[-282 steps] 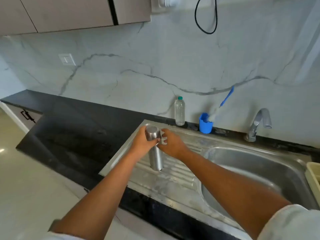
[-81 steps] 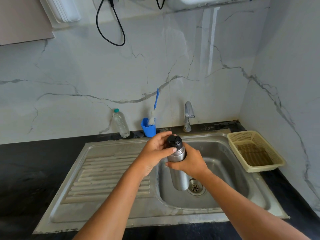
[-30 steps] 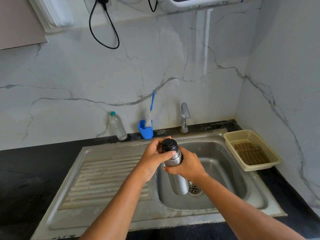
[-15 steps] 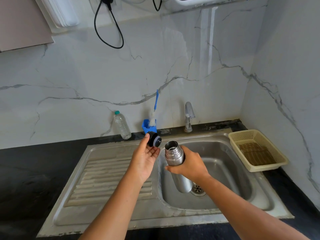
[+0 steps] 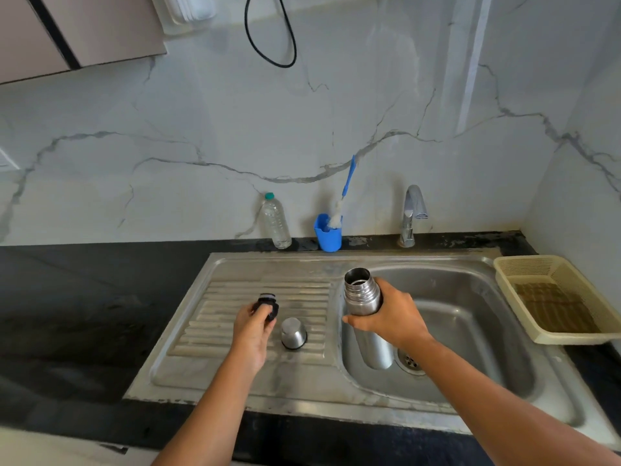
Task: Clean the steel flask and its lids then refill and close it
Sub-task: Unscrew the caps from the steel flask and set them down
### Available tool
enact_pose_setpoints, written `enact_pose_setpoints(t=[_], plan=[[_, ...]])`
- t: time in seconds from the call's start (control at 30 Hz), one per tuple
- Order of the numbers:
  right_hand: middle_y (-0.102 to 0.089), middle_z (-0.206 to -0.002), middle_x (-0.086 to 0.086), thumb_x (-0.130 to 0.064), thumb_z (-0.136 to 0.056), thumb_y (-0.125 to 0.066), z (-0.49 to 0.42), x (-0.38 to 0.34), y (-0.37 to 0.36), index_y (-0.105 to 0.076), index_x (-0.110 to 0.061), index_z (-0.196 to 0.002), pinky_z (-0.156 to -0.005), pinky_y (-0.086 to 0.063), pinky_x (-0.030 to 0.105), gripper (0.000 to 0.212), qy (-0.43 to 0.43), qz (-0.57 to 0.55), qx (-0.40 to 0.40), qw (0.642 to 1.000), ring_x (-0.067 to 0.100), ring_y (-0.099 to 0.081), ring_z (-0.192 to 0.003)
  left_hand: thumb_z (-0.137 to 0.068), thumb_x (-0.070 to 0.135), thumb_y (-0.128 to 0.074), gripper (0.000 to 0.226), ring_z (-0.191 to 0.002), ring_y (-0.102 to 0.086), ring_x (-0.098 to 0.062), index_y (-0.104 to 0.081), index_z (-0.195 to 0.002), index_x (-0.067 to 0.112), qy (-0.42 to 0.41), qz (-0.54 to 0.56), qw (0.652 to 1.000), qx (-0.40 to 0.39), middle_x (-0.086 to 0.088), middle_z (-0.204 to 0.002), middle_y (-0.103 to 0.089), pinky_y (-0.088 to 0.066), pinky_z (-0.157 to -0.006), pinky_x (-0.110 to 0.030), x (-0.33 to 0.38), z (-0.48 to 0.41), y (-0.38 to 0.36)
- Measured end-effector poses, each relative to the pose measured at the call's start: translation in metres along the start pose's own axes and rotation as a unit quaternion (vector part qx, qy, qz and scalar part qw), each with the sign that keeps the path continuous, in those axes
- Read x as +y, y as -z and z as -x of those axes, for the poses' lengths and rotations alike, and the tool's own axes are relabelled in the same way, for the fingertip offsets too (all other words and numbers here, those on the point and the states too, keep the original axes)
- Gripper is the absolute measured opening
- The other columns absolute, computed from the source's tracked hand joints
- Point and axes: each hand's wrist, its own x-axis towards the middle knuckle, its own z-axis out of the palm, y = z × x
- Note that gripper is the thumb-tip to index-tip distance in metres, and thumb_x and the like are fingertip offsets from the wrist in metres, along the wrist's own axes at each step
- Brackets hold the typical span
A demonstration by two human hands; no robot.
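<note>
Head view: the right hand (image 5: pixel 393 319) is wrapped around the upper body of the steel flask (image 5: pixel 362 297), fingers and thumb curled round it just below the threaded neck. The flask stands nearly upright over the left part of the sink basin (image 5: pixel 470 290), its mouth uncovered and its base low in the bowl beside the drain (image 5: pixel 410 361); whether the base touches the bottom cannot be told.

To the left, the left hand (image 5: pixel 250 331) pinches the black inner stopper (image 5: pixel 268 302) in its fingertips, over the ribbed drainboard (image 5: pixel 228 317). Whether the stopper touches the metal cannot be told. Just right of that hand the steel cup lid (image 5: pixel 293 332) sits mouth down on the drainboard, between the two hands and apart from both.

At the far edge, against the marble wall, a clear plastic water bottle (image 5: pixel 276 222) with a green cap stands left of a blue holder (image 5: pixel 327 235) holding a blue-handled bottle brush (image 5: pixel 346 186). The tap (image 5: pixel 411 213) rises to the right of them, behind the basin. A beige plastic basket (image 5: pixel 571 339) lies on the black countertop (image 5: pixel 84 297) at the far right, with something brown inside. A black cable (image 5: pixel 268 45) loops down the wall.
</note>
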Motion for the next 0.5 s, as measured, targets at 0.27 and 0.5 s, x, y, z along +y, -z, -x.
enact_pose_setpoints(t=[0.27,0.5], plan=[[-0.068,-0.099,-0.017,-0.047,-0.059,-0.094,-0.005,-0.002,-0.007,-0.058,-0.032,-0.123,-0.069,-0.047,0.012,0.075,-0.010,0.014,-0.009,1.000,-0.001,-0.064,-0.087,-0.086,0.008,-0.081,0.029,-0.095,-0.067,-0.024,-0.064,-0.111,0.009,-0.023,-0.174,0.982,0.073,-0.015,-0.108,-0.072,-0.051,-0.077,-0.033,-0.036,-0.022,0.028],[-0.069,-0.099,-0.016,-0.052,-0.058,-0.094,-0.008,0.004,-0.008,-0.057,-0.035,-0.123,-0.075,-0.053,0.020,0.077,-0.015,0.021,-0.008,1.000,0.001,-0.065,-0.089,-0.086,0.007,-0.080,0.040,-0.088,-0.060,-0.018,-0.053,-0.116,0.013,-0.081,-0.272,0.955,0.084,-0.007,-0.108,-0.063,-0.046,-0.066,-0.028,-0.038,-0.018,0.028]])
